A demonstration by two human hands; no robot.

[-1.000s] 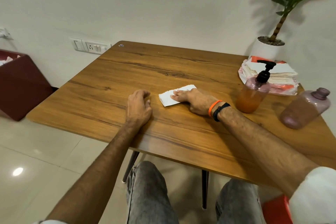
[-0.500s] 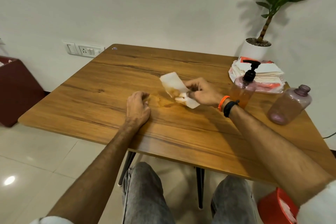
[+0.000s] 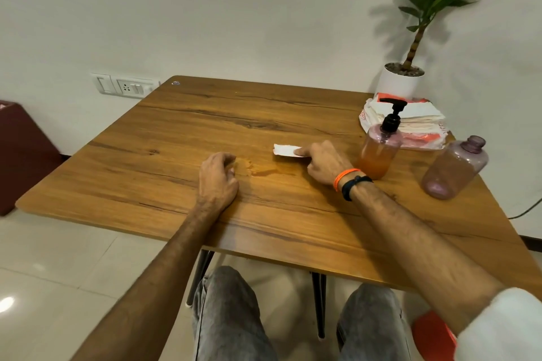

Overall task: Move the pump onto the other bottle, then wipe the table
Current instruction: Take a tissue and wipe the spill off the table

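Note:
A black pump (image 3: 393, 114) sits on the pink bottle (image 3: 379, 149) that holds orange liquid, at the right of the wooden table (image 3: 181, 138). To its right stands a second pink bottle (image 3: 456, 168), open-necked and without a pump. My right hand (image 3: 322, 163) grips a folded white tissue (image 3: 286, 150) low over the table, left of the pump bottle. An orange wet smear (image 3: 258, 170) lies on the wood between my hands. My left hand (image 3: 217, 182) rests on the table with its fingers loosely curled, holding nothing.
A pack of tissues (image 3: 416, 123) lies at the back right corner, in front of a potted plant (image 3: 400, 83). A dark red bin (image 3: 20, 155) stands on the floor at the left. A red object (image 3: 434, 334) is by my right knee.
My right hand lifted the tissue off the table, showing an orange stain on it, then brought it down folded further right. The wet smear is now uncovered. My left hand stayed put.

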